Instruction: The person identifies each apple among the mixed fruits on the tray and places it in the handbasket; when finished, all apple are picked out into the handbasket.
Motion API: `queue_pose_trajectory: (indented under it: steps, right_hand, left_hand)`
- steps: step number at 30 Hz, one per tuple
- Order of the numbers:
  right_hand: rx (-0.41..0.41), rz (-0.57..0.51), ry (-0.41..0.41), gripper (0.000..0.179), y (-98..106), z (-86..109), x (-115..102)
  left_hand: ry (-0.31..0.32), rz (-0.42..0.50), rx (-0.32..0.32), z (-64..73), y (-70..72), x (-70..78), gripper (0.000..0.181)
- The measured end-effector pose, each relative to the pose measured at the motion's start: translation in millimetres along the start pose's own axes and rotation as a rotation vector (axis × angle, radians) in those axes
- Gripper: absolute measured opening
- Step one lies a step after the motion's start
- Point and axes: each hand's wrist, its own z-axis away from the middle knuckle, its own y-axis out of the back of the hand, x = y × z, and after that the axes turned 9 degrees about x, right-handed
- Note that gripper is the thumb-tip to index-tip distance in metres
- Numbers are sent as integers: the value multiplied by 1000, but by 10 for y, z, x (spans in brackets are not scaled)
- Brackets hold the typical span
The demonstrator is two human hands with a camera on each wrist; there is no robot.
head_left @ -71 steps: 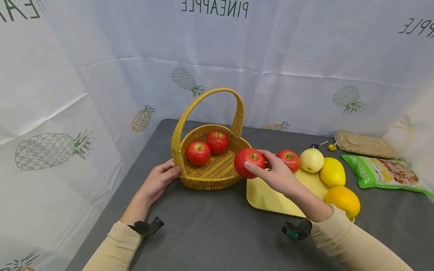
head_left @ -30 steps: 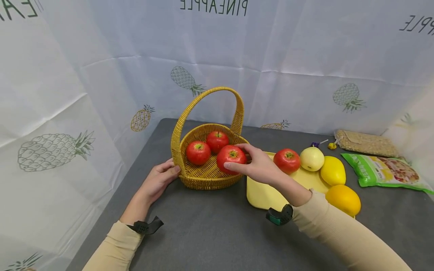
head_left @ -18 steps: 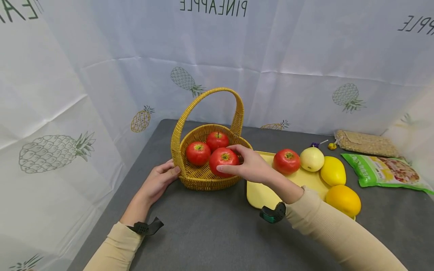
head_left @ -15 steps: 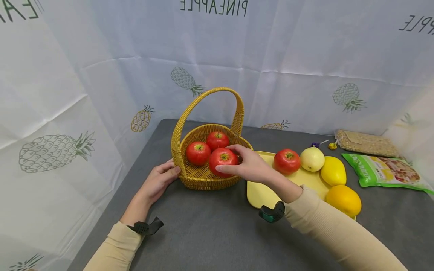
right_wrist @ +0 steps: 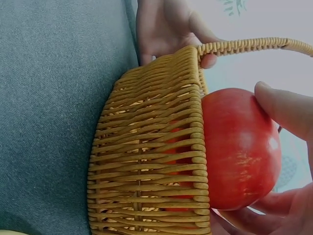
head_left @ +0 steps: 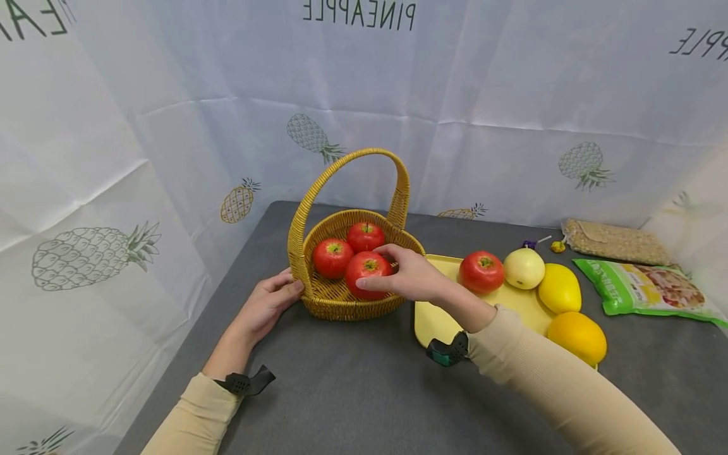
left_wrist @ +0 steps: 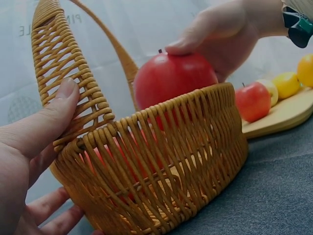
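A yellow wicker basket (head_left: pixel 352 309) with a tall arched handle stands on the dark table. Two red apples, one at the left (head_left: pixel 332 258) and one at the back (head_left: pixel 366 236), lie inside it. My right hand (head_left: pixel 412 275) holds a third red apple (head_left: pixel 368 273) between thumb and fingers. In the left wrist view this apple (left_wrist: pixel 171 81) rises partly above the basket rim; whether it touches the bottom cannot be seen. My left hand (head_left: pixel 267 306) grips the basket's left side, its thumb (left_wrist: pixel 66 98) against the foot of the handle and other fingers against the outer wall.
Right of the basket lies a yellow tray (head_left: pixel 438 322) bearing a red apple (head_left: pixel 481 272), a pale round fruit (head_left: pixel 524 268), a yellow fruit (head_left: pixel 560 288) and an orange-yellow fruit (head_left: pixel 577 339). Farther right are a green food bag (head_left: pixel 654 291), a grain packet (head_left: pixel 617 241) and small lollipops (head_left: pixel 558 246).
My right hand has carried the apple leftward from beside the basket's right rim to inside it, lower and close to the other two apples. My left hand has stayed on the basket.
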Motion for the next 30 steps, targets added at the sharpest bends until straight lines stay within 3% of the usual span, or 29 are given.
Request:
queue_pose_trajectory:
  steps: [12,30]
  right_hand:
    - [-138,-69,-74,71,89,-161,6]
    - [-269,7,-66,68,91,-356,21]
  left_hand:
    - [-1,6,-5,-1,-8,11,18]
    - [-6,-1,-12,-6,-5,-6,19]
